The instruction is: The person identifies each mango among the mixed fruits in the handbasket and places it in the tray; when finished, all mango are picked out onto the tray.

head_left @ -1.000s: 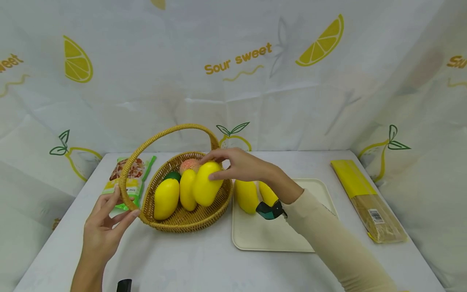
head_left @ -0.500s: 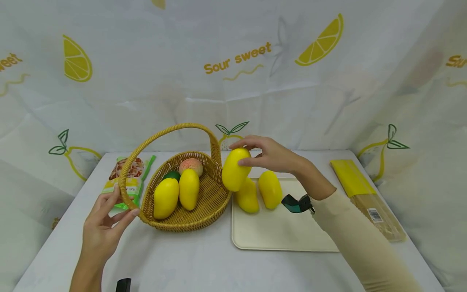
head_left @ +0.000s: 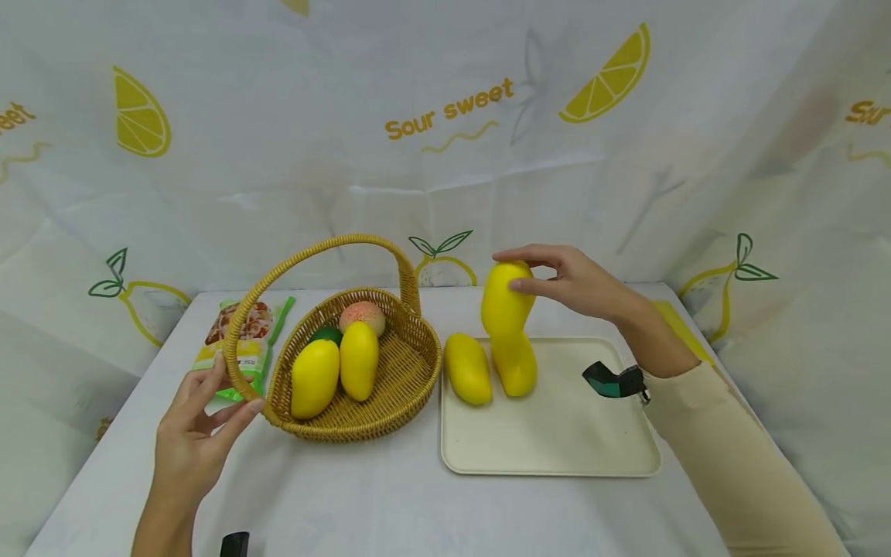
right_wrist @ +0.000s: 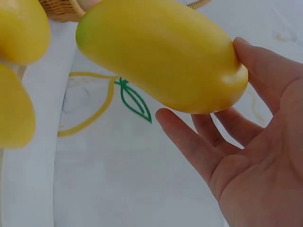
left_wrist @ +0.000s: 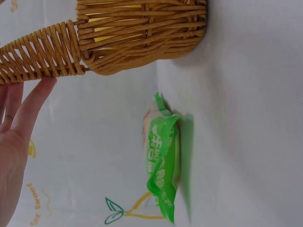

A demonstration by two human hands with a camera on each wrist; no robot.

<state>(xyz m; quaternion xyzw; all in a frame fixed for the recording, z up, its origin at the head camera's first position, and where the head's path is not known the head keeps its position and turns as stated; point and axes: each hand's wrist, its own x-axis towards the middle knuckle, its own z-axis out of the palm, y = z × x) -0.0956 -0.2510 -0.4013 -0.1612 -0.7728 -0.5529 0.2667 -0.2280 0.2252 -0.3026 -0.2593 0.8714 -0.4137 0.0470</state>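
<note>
In the head view, my right hand pinches a yellow mango by its upper end, above the back edge of the cream tray. The right wrist view shows thumb and fingertips on the mango's rounded end. Two more mangoes lie on the tray: one at the left, another mango partly hidden by the held one. My left hand grips the handle of a wicker basket near its left base. Inside are two mangoes, a pinkish peach and a partly hidden green item.
Behind the left hand lies a green food packet. A yellow packet at the table's right is mostly covered by the right arm. White fabric printed with lemons hangs behind the white table.
My right hand has lifted the mango out of the basket and carried it rightward over the tray. The left hand keeps its grip on the basket handle.
</note>
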